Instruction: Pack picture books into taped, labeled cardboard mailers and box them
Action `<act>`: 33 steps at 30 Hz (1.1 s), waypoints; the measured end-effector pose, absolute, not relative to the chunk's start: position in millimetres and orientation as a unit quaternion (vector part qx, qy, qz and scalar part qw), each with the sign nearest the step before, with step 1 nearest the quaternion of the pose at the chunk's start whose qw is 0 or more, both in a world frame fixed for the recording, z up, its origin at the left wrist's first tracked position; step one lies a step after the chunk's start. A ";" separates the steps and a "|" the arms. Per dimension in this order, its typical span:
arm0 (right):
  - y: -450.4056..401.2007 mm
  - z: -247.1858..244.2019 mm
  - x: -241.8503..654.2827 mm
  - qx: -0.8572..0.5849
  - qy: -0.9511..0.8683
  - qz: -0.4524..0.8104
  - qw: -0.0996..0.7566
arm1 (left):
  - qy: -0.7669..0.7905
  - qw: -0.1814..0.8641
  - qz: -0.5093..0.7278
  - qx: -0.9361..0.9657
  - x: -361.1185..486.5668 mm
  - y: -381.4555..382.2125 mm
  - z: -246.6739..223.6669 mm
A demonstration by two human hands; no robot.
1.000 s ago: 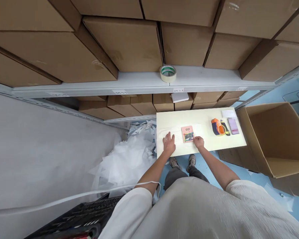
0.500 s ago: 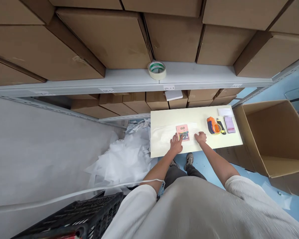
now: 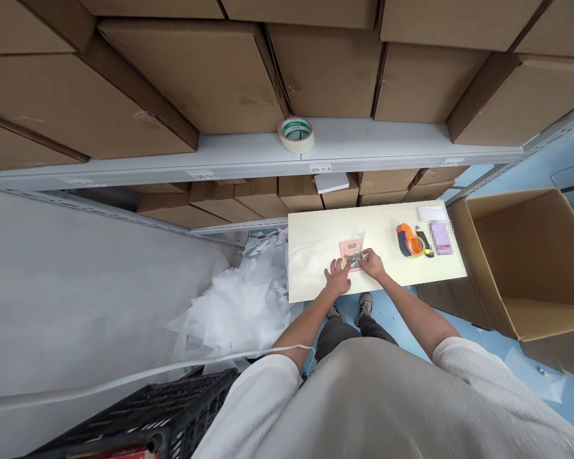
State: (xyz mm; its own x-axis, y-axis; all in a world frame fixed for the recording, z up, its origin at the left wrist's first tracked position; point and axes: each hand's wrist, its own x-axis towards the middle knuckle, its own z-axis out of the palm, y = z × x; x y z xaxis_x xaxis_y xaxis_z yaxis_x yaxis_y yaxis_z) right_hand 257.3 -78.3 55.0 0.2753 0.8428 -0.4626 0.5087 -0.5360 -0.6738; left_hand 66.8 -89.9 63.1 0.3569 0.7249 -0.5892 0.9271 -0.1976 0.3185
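A pink card-backed package [image 3: 350, 246] with a dark printed lower part lies on a thin translucent wrapping sheet [image 3: 319, 254] on the cream tabletop. My left hand [image 3: 337, 278] rests at the package's lower left, fingers spread, a fingertip pressing on it. At the right edge of the package, my right hand [image 3: 373, 264] has its fingers pinched together on the sheet, whose right side is brought up against the package. The exact grip of those fingertips is small and partly hidden.
An orange tape dispenser [image 3: 410, 241], a black-and-yellow cutter [image 3: 425, 242] and a pale purple pad [image 3: 441, 238] lie on the table's right. A large open carton [image 3: 488, 268] stands beside it. White sheets [image 3: 239, 306] are heaped left; a tape roll [image 3: 296, 135] sits on the shelf.
My right hand has moved left, from bare sheet beside the package to its right edge, bringing the sheet's right side with it. My left hand stays on the package.
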 end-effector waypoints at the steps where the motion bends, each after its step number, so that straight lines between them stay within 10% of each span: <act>1: -78.3 55.6 251.0 -0.762 -0.456 0.417 0.193 | 0.545 0.322 -0.149 0.760 64.1 -89.9 64.8; 33: -65.0 70.3 249.8 -0.816 -0.335 0.407 0.237 | 0.577 0.503 0.064 0.640 91.3 -65.3 70.4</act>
